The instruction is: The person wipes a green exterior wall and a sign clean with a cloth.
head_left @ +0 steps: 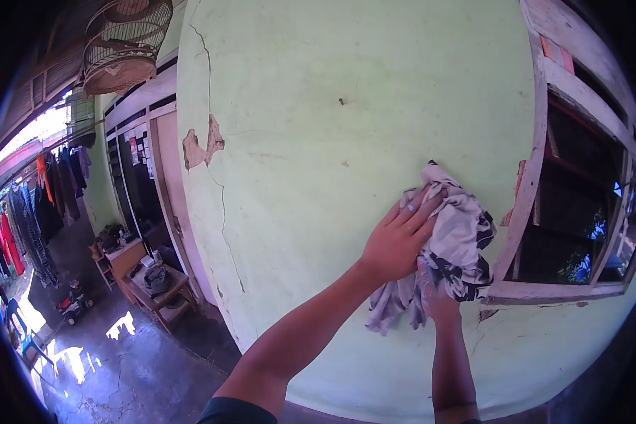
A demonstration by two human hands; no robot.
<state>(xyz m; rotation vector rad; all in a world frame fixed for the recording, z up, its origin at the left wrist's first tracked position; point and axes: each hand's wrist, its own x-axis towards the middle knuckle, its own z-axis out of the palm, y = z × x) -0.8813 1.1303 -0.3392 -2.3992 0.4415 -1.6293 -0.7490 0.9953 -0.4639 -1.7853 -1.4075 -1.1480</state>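
Note:
A crumpled pale cloth [459, 233] with black patches is bunched against the light green wall [297, 92], left of the window. My left hand [399, 240] reaches across and presses on the cloth's upper left side, its fingers laid over the folds and holding it. Lower down, my right hand [438, 297] grips the bottom of the cloth; folds cover most of its fingers. Part of the cloth hangs loose below my left hand.
A window frame [519, 212] borders the wall on the right. Cracks and a peeled patch [203, 145] mark its left side. Further left are a birdcage [124, 49], hanging clothes [25, 219], a wooden table [177, 286] with things on it, and a toy vehicle [74, 304].

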